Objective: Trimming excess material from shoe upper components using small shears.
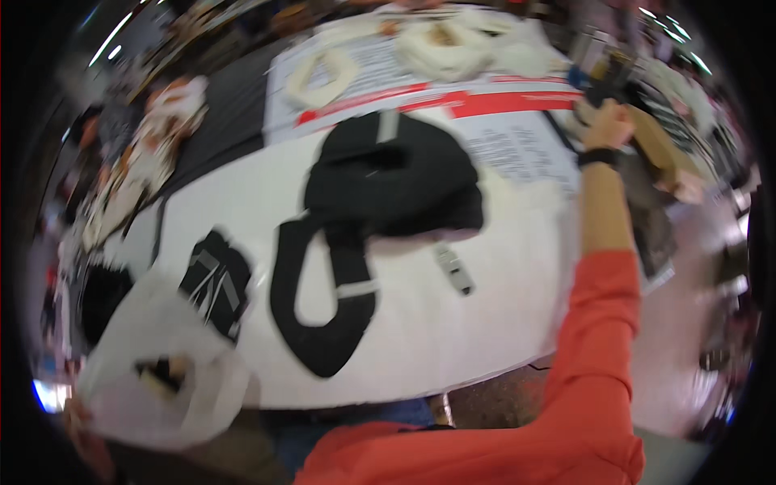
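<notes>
My right hand (608,127), at the end of an orange sleeve with a black wristband, is stretched to the far right. Its fingers are curled closed beside a dark piece (600,93); what they hold is hidden. At the lower left my left hand (85,432) grips the edge of a white plastic bag (162,356), its fingers partly hidden and blurred. Through a gap in the bag shows something dark and tan. A stack of black fabric pieces (396,178) lies mid-table, with a black U-shaped piece (327,307) against its near side.
Small scissors or a clipper-like grey tool (454,268) lies on the white table (453,347). Black straps (214,279) are beside the bag. Cream ring-shaped pieces (323,78) lie on printed red-and-white sheets (517,101). A brown cardboard piece (651,141) stands at right.
</notes>
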`<state>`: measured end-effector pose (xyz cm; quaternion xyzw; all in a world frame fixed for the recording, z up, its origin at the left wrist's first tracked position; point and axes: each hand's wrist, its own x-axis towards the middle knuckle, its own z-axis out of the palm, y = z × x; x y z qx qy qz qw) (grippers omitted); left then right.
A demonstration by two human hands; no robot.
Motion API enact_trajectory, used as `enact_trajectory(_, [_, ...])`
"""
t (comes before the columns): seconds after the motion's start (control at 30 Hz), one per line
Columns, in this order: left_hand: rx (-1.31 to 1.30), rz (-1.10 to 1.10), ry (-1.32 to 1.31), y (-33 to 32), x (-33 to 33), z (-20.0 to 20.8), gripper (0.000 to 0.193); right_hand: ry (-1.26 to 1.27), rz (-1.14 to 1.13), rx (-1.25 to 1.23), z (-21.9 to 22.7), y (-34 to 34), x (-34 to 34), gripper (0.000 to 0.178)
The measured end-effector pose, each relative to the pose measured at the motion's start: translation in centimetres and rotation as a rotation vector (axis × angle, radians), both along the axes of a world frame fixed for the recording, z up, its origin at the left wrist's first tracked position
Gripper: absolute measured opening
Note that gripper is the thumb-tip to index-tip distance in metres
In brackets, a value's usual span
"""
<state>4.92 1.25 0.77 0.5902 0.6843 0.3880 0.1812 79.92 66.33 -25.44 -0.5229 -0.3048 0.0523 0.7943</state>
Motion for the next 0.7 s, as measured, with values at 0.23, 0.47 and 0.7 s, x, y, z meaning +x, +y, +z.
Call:
enact_trajectory(0.23, [0.161,0.052,-0.113,4.5,2.6,-2.8,0.028,-0.681,1.453,-0.249,16.1,-20.5,-24.4,0.024])
enact_trajectory(0.47, [0.169,-0.047,0.006,2.4,3.2,-2.0,0.027,-0.930,2.311,0.027,10.7,-37.7,-50.3,0.035])
enact_trajectory(0.7, [0.108,-0.119,0.074,-0.4,1.3,-3.3,0.025,-0.638,2.047,-0.122,3.0,-39.0,-65.3,0.035])
